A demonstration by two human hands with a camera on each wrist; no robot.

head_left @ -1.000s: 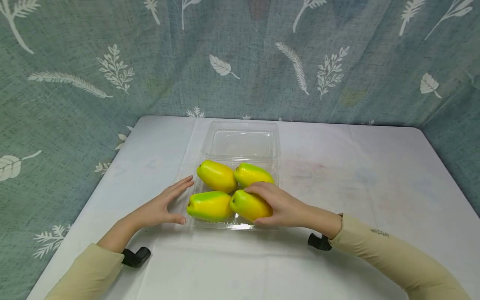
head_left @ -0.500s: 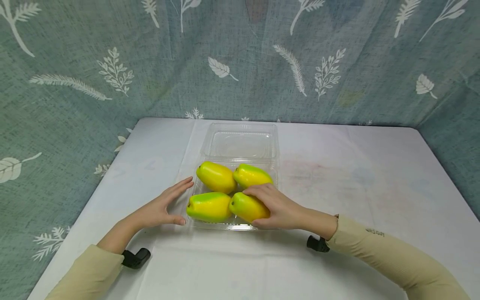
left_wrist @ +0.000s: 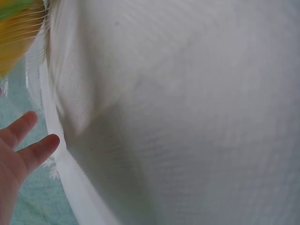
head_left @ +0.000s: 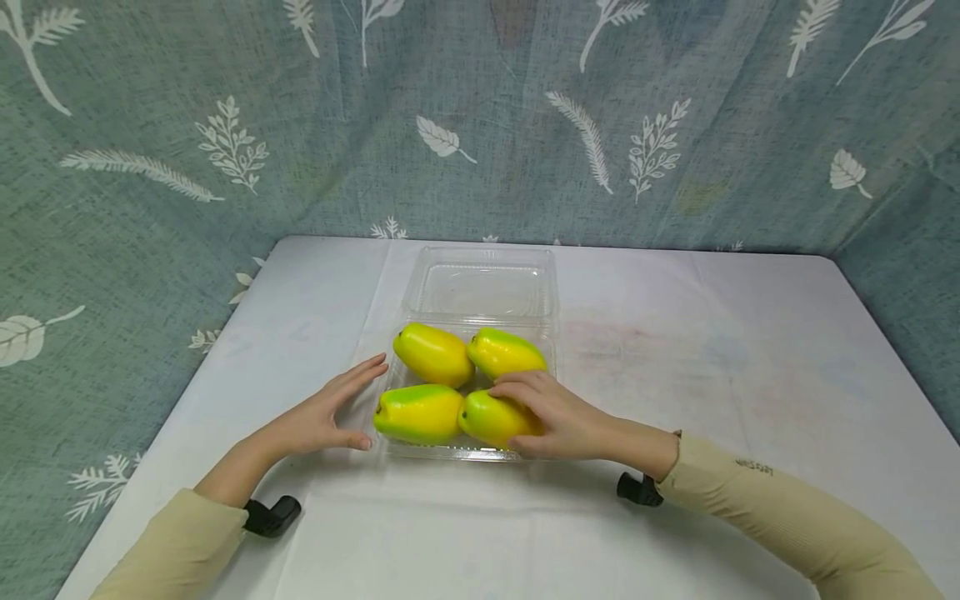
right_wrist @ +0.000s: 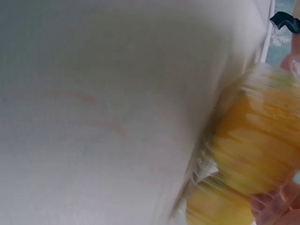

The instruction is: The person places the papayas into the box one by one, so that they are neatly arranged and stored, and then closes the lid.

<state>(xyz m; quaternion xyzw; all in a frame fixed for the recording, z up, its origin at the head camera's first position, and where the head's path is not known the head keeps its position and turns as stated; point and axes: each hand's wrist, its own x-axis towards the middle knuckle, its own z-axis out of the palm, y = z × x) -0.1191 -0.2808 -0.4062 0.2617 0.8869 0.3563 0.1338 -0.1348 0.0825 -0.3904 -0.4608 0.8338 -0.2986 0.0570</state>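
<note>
Several yellow-green papayas lie in a clear plastic clamshell box, its lid folded back flat. My right hand grips the front-right papaya, fingers over its top and thumb at its near side. Touching that one on the left is the front-left papaya. Behind them lie the back-left papaya and the back-right papaya. My left hand holds nothing; its fingers are spread beside the box's left side. In the right wrist view, papayas show blurred through the box wall.
A white cloth covers the table. Patterned grey-green fabric hangs behind it and at both sides. A black wrist camera sits under the left wrist, and another black camera under the right.
My right hand has moved slightly down with the front-right papaya, which now sits lower in the box. My left hand has stayed in place.
</note>
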